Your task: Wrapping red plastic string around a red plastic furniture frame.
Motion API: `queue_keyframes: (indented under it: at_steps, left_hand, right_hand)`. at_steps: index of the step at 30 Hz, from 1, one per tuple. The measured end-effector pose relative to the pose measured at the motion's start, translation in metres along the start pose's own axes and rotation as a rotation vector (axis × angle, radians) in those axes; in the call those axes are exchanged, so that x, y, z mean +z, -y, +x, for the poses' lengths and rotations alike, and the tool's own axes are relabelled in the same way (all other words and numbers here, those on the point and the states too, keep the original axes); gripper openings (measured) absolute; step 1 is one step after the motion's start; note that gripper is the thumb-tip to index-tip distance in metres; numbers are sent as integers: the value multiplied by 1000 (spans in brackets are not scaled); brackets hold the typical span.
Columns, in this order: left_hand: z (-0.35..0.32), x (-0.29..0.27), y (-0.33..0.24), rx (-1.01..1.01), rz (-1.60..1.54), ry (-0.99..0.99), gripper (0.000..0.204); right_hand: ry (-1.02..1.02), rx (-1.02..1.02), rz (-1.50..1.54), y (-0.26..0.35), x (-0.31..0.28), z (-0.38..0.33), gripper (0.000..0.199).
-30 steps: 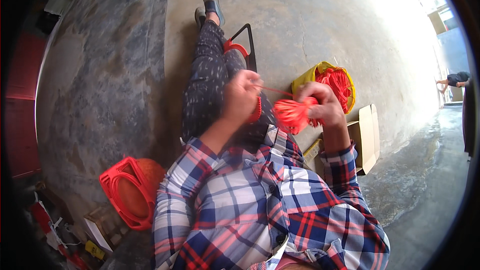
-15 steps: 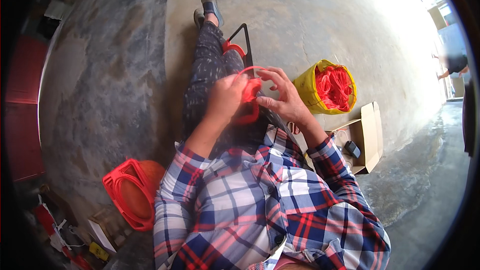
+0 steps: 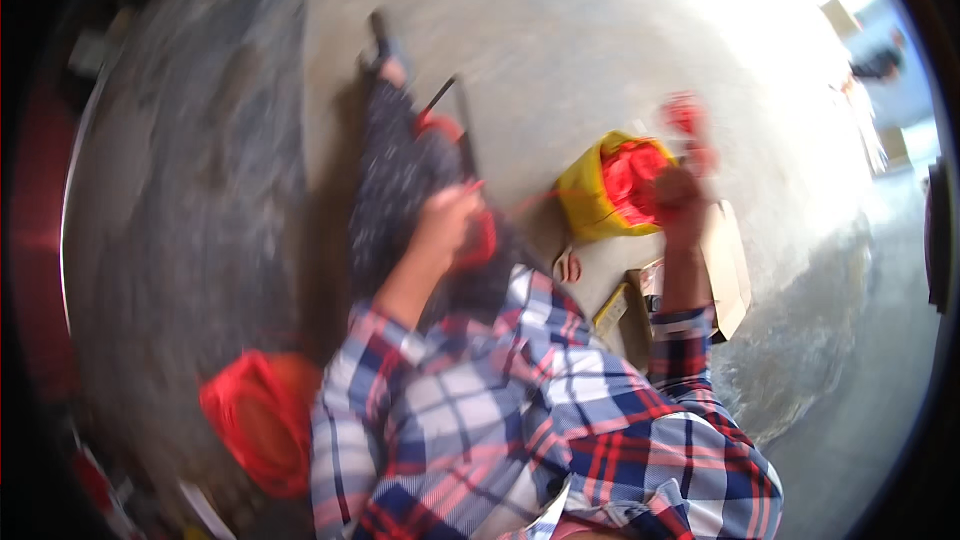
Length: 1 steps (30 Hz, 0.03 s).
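My left hand (image 3: 447,225) is closed over my lap. A short end of red cord (image 3: 474,186) sticks out of its fingers. On my legs, beside that hand, lies a red frame-like piece (image 3: 480,243), partly hidden. My right hand (image 3: 680,198) is stretched out to the right, above the rim of a yellow bag (image 3: 582,202) filled with red cord. A blurred red bundle (image 3: 686,118) shows just beyond its fingers and appears held by them. Faintly, a thin red strand runs from near my left hand toward the bag.
An open cardboard box (image 3: 728,265) stands right of my lap, near a small item with reddish loops (image 3: 567,266). At my left side sits a red frame-shaped object (image 3: 262,420). A black bar frame (image 3: 462,115) is by my legs. Another person (image 3: 878,65) is far right.
My hands have parted. The right one has swung right, past the yellow bag, with the red bundle; the left one remains over my lap. The whole view has shifted and blurred.
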<state>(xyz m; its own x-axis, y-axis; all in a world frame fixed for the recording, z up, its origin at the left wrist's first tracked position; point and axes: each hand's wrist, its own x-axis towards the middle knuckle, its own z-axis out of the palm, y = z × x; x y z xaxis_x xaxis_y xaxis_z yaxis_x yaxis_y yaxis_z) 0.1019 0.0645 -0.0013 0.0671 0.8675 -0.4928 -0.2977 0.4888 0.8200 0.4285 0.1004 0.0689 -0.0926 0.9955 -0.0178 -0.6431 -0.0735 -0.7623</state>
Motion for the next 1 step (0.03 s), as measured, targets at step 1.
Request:
queue_keyframes:
  at_steps: [1]
  left_hand:
    - [6, -1, 9, 44, 0, 55, 15]
  right_hand:
    - [-32, -53, -392, -36, -16, 7, 43]
